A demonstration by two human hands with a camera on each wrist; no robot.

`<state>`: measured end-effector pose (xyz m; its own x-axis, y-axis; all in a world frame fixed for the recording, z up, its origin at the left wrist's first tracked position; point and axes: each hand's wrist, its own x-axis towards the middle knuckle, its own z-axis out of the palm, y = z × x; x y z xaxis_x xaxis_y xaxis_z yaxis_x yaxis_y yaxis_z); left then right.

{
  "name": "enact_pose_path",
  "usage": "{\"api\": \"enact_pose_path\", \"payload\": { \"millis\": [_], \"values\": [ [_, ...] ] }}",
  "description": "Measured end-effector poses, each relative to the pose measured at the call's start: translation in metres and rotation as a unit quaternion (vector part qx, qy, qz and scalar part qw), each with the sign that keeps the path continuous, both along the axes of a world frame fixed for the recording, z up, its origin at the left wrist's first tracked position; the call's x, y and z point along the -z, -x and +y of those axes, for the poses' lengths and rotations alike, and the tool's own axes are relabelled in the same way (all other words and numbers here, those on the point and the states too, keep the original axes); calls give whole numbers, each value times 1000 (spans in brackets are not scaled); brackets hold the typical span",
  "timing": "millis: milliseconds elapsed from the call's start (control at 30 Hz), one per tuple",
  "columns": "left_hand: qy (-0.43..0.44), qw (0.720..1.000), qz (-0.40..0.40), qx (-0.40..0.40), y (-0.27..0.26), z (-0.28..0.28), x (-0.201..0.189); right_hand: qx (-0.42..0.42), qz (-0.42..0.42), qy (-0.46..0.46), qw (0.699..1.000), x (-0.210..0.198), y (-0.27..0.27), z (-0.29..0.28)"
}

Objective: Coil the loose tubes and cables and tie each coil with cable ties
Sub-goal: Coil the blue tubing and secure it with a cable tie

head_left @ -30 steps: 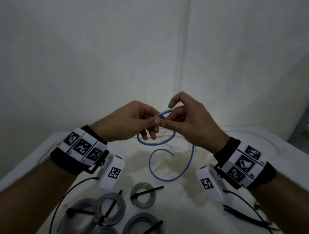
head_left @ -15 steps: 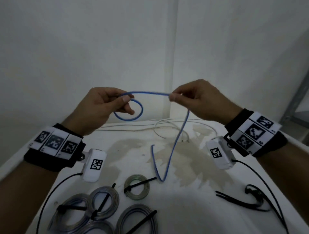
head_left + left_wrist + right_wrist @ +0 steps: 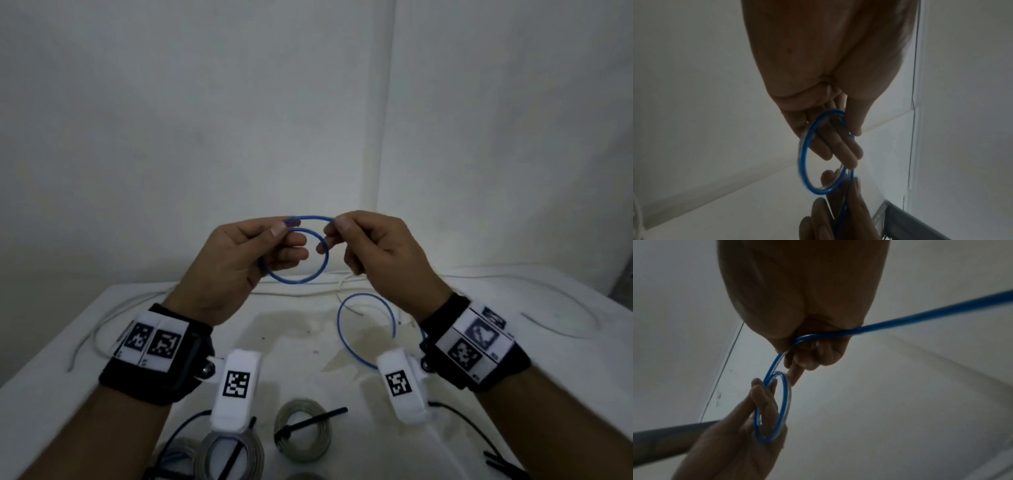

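Both hands hold a thin blue tube (image 3: 301,279) in the air above a white table (image 3: 51,346). My left hand (image 3: 274,240) pinches a small round coil of the blue tube (image 3: 803,162) between thumb and fingers. My right hand (image 3: 337,229) pinches the same blue tube (image 3: 920,316) a little to the right, bending an upper arc toward the coil. The loose tail (image 3: 346,339) curves down to the table behind my right wrist.
Several grey coils tied with black cable ties, one of them (image 3: 303,433), lie at the table's near edge. Loose black cable ties (image 3: 503,467) lie at the near right. White cables (image 3: 301,293) run along the back of the table. Walls meet in a corner behind.
The hands came back together and lower after drawing apart. A second loop of blue tube now curves onto the coil in my left hand, and the tail on the table is shorter.
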<state>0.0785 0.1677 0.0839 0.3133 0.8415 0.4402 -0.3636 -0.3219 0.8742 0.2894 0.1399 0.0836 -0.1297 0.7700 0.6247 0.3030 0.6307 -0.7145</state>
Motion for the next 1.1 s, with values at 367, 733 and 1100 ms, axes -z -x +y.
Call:
{"api": "enact_pose_path", "payload": {
  "millis": [367, 733, 1100],
  "values": [
    [-44, 995, 33, -83, 18, 20, 16, -4, -136, 157, 978, -4, 5, 18],
    [-23, 999, 39, -12, 10, 9, 7, -251, 153, 234, 927, 9, 29, 22],
    [-125, 944, 302, -52, 22, -8, -3, -51, -18, 39, 998, 2, 19, 16]
  ]
}}
